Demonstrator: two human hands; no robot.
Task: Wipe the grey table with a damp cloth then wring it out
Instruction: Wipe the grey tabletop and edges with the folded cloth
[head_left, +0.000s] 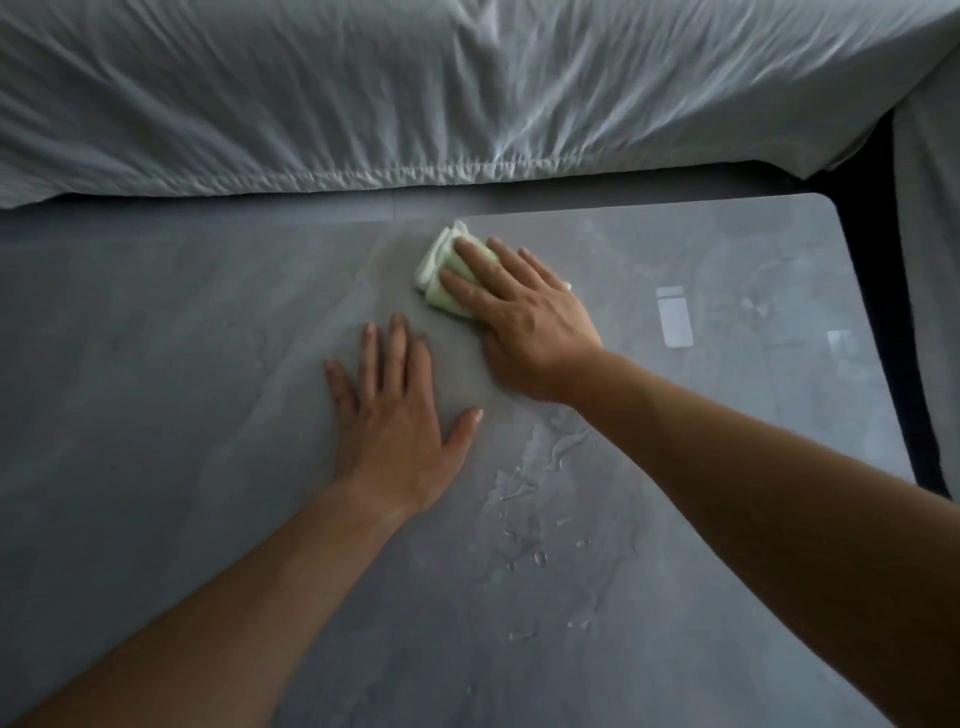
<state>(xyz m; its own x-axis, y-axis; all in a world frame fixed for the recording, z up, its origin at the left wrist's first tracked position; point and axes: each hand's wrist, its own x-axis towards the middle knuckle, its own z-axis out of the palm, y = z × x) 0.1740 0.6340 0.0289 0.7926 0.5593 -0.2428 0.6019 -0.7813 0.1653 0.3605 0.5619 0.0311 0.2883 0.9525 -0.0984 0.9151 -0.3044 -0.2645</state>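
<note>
The grey table (171, 364) fills most of the head view. A folded pale green cloth (436, 262) lies on it near the far edge, right of centre. My right hand (511, 317) presses flat on the cloth, fingers spread over it and pointing to the far left. My left hand (395, 410) rests palm down on the bare tabletop just in front of and left of the cloth, fingers apart, holding nothing. Water streaks and droplets (535, 488) sit on the surface under my right forearm.
A bed with a wrinkled white sheet (415, 88) runs along the far side of the table. The table's rounded right corner (826, 200) borders a dark gap. Bright window reflections (674, 317) show on the right part of the tabletop.
</note>
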